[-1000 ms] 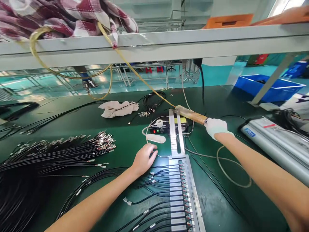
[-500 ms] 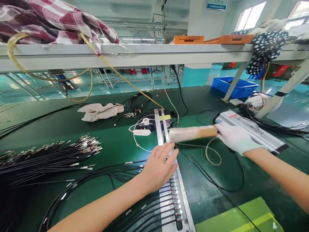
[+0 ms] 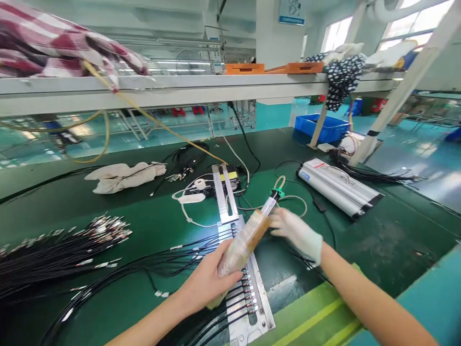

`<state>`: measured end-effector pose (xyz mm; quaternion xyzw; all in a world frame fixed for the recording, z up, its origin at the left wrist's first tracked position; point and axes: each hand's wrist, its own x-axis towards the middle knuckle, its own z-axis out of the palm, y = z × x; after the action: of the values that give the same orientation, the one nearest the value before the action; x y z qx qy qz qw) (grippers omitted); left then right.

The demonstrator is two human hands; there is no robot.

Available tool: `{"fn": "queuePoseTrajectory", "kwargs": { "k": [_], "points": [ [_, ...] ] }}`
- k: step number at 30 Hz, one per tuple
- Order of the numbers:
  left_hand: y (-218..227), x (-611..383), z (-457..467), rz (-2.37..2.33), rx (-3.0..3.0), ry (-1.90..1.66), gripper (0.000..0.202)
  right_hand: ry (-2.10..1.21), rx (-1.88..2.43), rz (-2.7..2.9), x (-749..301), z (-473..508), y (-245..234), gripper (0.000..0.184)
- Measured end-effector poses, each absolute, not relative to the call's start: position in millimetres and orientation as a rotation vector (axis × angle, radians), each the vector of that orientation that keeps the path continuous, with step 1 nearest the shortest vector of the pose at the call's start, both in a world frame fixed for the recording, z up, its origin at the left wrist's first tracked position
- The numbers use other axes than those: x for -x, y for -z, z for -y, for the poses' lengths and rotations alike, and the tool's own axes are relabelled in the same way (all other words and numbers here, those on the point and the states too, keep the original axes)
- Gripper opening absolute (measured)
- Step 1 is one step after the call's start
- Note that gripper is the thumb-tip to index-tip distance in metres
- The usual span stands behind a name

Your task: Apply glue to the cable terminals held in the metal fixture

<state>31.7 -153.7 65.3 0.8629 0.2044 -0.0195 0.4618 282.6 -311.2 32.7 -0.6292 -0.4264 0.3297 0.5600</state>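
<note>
A dispensing syringe (image 3: 245, 238), its barrel wrapped in cloudy film and brown tape, lies tilted over the metal fixture. Around its lower part my bare left hand (image 3: 212, 271) is closed. A green clip (image 3: 277, 192) and a thin hose top its upper end. Close beside that end is my gloved right hand (image 3: 297, 233), blurred, fingers loosely apart and holding nothing I can see. Beneath the syringe runs the metal fixture (image 3: 264, 300), with several black cables (image 3: 212, 245) set side by side in it, partly hidden by my left hand.
A loose bundle of black cables (image 3: 72, 254) lies left. Behind the fixture sits a black control box (image 3: 234, 181). A silver device (image 3: 338, 187) and a blue bin (image 3: 322, 129) stand right. A white shelf beam (image 3: 180, 93) crosses above the table; a white cloth (image 3: 124, 178) lies back left.
The syringe has passed from my right hand to my left and swung from level to slanting. My right hand has moved left and down, off it. The whole view has shifted right.
</note>
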Motion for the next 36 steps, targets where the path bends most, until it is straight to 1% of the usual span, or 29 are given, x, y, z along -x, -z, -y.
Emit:
{"fn": "queuePoseTrajectory", "kwargs": {
  "k": [2, 3, 5, 8, 11, 14, 16, 19, 20, 21, 22, 23, 25, 26, 29, 31, 33, 34, 36],
  "points": [
    [-63, -28, 162, -0.46, -2.088, 0.124, 0.074, -0.963, 1.216, 0.98, -270, 301, -15, 0.082],
    [-61, -28, 166, -0.435, -2.004, 0.159, 0.076, -0.996, 1.121, 0.937, -267, 296, -9, 0.083],
    [-60, -32, 169, -0.404, -1.719, 0.241, 0.076, -0.964, 1.003, 0.821, -269, 292, -3, 0.079],
    [-62, -43, 167, -0.416, -1.307, 0.369, 0.067, -0.89, 0.924, 0.701, -288, 302, -5, 0.073],
    [-70, -51, 157, -0.398, -1.142, 0.49, 0.068, -0.792, 0.918, 0.562, -327, 327, -11, 0.061],
    [-80, -56, 142, -0.367, -1.149, 0.609, 0.071, -0.617, 0.89, 0.364, -379, 358, -14, 0.061],
    [-84, -69, 130, -0.42, -1.306, 0.522, 0.073, -0.542, 0.894, 0.277, -405, 375, -13, 0.063],
    [-78, -120, 106, -0.541, -1.718, 0.161, 0.089, -0.589, 0.91, 0.205, -414, 384, -5, 0.081],
    [-72, -145, 97, -0.583, -1.866, 0.028, 0.097, -0.633, 0.912, 0.188, -409, 382, -2, 0.082],
    [-64, -172, 88, -0.656, -2.027, -0.077, 0.107, -0.681, 0.914, 0.174, -402, 379, 2, 0.079],
    [-55, -198, 80, -0.683, -2.177, -0.196, 0.109, -0.727, 0.916, 0.162, -393, 375, 5, 0.074],
    [-44, -223, 73, -0.695, -2.332, -0.311, 0.103, -0.775, 0.919, 0.157, -384, 372, 7, 0.067],
    [-24, -264, 62, -0.707, -2.441, -0.436, 0.1, -0.868, 0.923, 0.161, -369, 369, 9, 0.054],
    [-16, -279, 58, -0.711, -2.484, -0.468, 0.096, -0.909, 0.925, 0.169, -364, 370, 9, 0.053],
    [-8, -294, 51, -0.729, -2.558, -0.501, 0.078, -0.995, 0.942, 0.189, -355, 380, 7, 0.057],
    [-13, -281, 50, -0.696, -2.597, -0.525, 0.074, -1.04, 0.981, 0.176, -354, 386, 4, 0.053],
    [-22, -250, 55, -0.536, -2.665, -0.574, 0.07, -1.097, 1.042, 0.153, -354, 389, -3, 0.043],
    [-26, -229, 60, -0.386, -2.721, -0.599, 0.064, -1.12, 1.072, 0.148, -356, 389, -11, 0.041],
    [-30, -184, 72, -0.133, -2.806, -0.53, 0.043, -1.133, 1.116, 0.162, -359, 386, -36, 0.043]
  ]
}}
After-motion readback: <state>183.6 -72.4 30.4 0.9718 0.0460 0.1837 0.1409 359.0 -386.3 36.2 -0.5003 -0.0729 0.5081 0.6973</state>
